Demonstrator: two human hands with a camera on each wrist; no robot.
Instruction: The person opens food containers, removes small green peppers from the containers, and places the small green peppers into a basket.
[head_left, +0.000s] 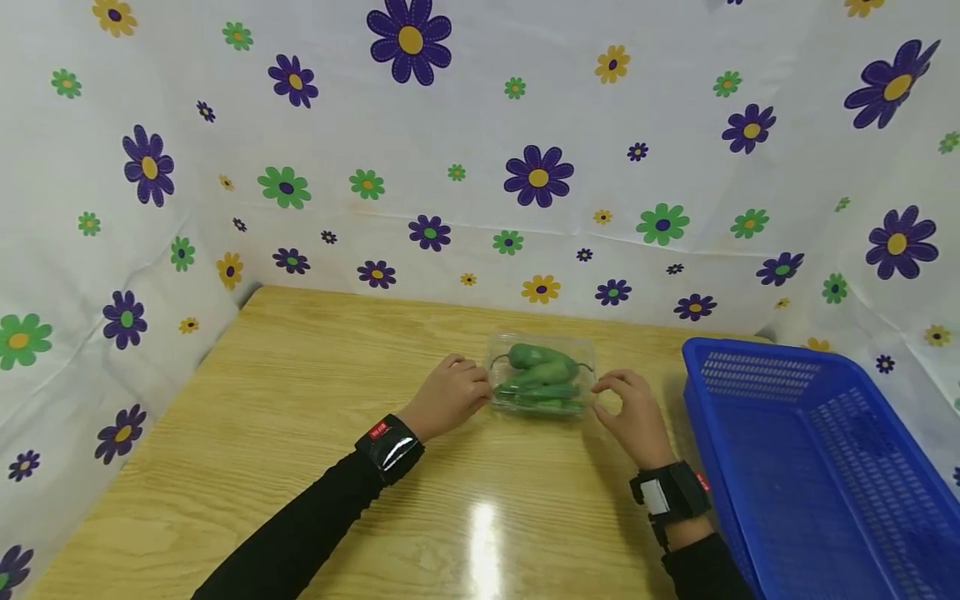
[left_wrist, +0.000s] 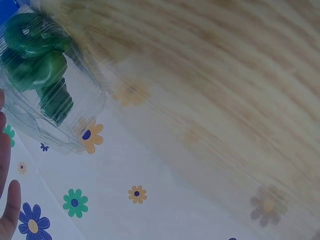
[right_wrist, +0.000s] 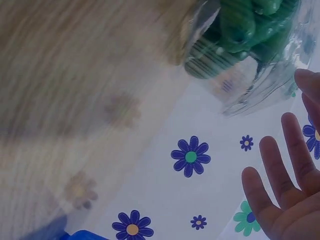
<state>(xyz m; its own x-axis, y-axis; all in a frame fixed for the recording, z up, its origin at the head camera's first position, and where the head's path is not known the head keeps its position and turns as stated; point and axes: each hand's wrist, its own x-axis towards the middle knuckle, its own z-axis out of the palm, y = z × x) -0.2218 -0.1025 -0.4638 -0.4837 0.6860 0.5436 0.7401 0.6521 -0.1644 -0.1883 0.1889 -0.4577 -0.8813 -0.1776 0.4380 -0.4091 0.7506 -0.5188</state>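
Observation:
A clear plastic box [head_left: 579,347] with several green peppers [head_left: 542,372] inside lies on the table between the two hands. At its left side, the fingertips of my left hand [head_left: 448,398] touch the wall. My right hand [head_left: 636,422] is at the right side, thumb and forefinger spread apart by the box's near corner. Seen from the right wrist, the other fingers [right_wrist: 274,165] are extended and spread, clear of the plastic. The left wrist view catches only the tips of the left hand beside the box [left_wrist: 75,107].
To the right stands a blue plastic basket [head_left: 712,467] with slotted walls, close beside the right forearm. Beneath everything is a wood-grain table [head_left: 315,375]. A white cloth with printed flowers [head_left: 465,108] hangs behind and along both sides.

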